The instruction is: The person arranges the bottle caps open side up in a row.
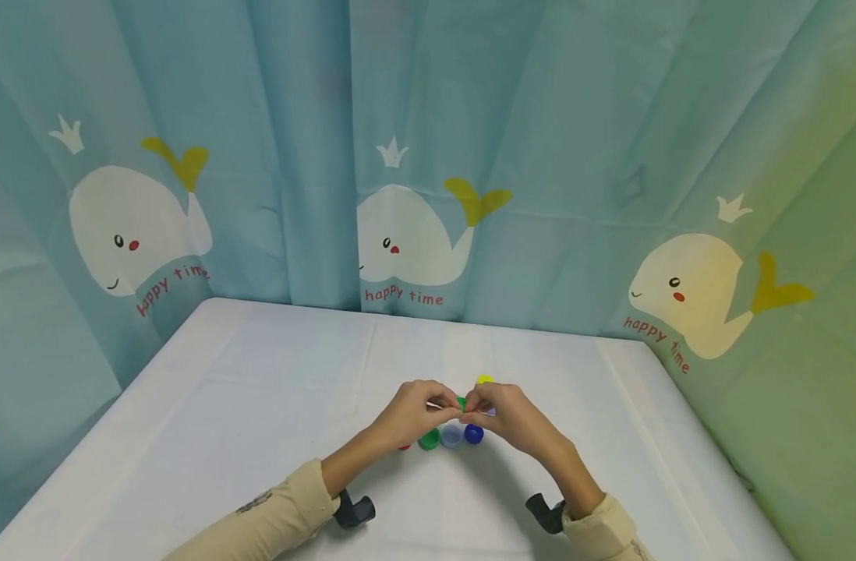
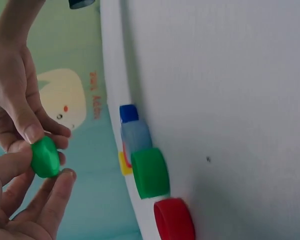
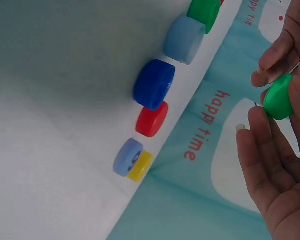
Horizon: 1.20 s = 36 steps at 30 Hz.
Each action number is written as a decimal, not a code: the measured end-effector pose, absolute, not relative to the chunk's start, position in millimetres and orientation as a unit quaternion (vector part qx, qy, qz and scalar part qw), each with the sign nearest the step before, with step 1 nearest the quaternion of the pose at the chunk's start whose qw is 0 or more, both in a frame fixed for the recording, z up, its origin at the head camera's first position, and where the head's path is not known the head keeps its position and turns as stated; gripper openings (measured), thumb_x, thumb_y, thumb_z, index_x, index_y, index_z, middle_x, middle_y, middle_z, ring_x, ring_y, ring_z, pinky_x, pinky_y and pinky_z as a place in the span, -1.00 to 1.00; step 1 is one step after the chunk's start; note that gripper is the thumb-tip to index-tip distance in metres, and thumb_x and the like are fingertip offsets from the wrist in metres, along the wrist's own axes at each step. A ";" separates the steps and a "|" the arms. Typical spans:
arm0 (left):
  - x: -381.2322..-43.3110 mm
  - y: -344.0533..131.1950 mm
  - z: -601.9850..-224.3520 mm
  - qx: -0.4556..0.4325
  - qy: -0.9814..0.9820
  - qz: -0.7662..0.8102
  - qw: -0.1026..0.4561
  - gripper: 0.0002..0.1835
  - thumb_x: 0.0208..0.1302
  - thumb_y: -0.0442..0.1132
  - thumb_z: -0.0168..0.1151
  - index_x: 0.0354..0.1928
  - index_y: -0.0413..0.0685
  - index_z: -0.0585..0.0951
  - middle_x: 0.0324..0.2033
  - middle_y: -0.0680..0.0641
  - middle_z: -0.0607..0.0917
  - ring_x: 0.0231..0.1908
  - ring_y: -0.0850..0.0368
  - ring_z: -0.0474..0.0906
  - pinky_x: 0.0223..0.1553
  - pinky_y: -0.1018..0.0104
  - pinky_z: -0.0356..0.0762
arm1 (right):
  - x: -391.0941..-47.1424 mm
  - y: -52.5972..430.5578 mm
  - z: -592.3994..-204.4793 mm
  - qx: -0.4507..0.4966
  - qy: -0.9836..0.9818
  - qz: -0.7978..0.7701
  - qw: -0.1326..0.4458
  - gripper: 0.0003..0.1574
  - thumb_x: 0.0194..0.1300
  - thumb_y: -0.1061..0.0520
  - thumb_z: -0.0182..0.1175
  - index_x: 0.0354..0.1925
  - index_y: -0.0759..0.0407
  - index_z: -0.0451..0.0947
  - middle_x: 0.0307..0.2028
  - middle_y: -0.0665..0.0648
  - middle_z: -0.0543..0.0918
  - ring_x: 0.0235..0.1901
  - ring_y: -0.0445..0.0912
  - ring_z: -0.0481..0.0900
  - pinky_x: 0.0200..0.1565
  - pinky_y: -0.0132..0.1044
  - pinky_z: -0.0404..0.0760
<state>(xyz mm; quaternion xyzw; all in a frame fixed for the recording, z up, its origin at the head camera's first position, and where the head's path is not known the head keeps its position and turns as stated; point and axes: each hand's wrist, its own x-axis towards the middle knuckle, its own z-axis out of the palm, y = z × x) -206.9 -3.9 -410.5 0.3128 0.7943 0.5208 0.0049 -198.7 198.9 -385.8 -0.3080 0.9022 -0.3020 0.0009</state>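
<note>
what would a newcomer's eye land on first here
Probably the bright green bottle cap, pinched by the left hand and right hand above the white table. Just below the hands in the head view, a second green cap, a pale blue cap and a dark blue cap sit in a row. Then the white whales printed on the blue-green curtain behind.

On the curtain (image 1: 575,117) behind the desk (image 1: 281,366), we read "happy time" in red thrice: under the left whale (image 1: 140,226) by the desk's far left corner, the middle whale (image 1: 414,234) past its far edge, the right whale (image 1: 702,273) by its far right corner. A lilac-blue cap (image 3: 126,156) on the desk bears a mark we cannot read.
</note>
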 end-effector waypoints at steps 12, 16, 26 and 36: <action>-200.7 6.5 -411.5 0.300 0.823 0.482 0.006 -0.87 0.27 -0.27 0.22 -0.25 -0.15 0.69 -0.24 0.01 0.69 -0.28 0.24 0.61 -0.26 0.50 0.52 | -194.3 209.9 -395.5 -0.303 0.905 -0.299 0.005 -0.87 0.15 0.20 0.33 -0.42 0.05 0.54 -0.37 -0.14 0.62 -0.34 -0.24 0.58 -0.28 -0.34 0.57; -204.1 10.3 -410.5 0.310 0.825 0.472 -0.004 -0.85 0.28 -0.29 0.19 -0.23 -0.18 0.69 -0.24 -0.01 0.69 -0.28 0.25 0.60 -0.23 0.51 0.53 | -195.4 214.2 -394.7 -0.299 0.911 -0.285 -0.010 -0.86 0.14 0.21 0.34 -0.42 0.04 0.54 -0.39 -0.15 0.60 -0.35 -0.23 0.58 -0.30 -0.33 0.57; -214.1 21.2 -408.7 0.351 0.856 0.378 0.042 -0.83 0.28 -0.29 0.16 -0.15 -0.10 0.68 -0.19 0.08 0.68 -0.11 0.15 0.57 -0.07 0.34 0.49 | -197.6 223.4 -394.3 -0.284 0.917 -0.278 -0.015 -0.87 0.11 0.30 0.34 -0.43 0.12 0.57 -0.39 -0.07 0.63 -0.39 -0.19 0.61 -0.34 -0.41 0.57; -213.8 33.3 -414.3 0.392 0.864 0.311 0.063 -0.83 0.27 -0.30 0.15 -0.15 -0.07 0.66 -0.23 0.12 0.66 -0.21 0.22 0.54 -0.16 0.44 0.45 | -192.8 229.4 -400.6 -0.283 0.919 -0.274 -0.017 -0.74 0.01 0.42 0.35 -0.31 0.26 0.53 -0.36 0.06 0.64 -0.39 -0.10 0.63 -0.34 -0.40 0.58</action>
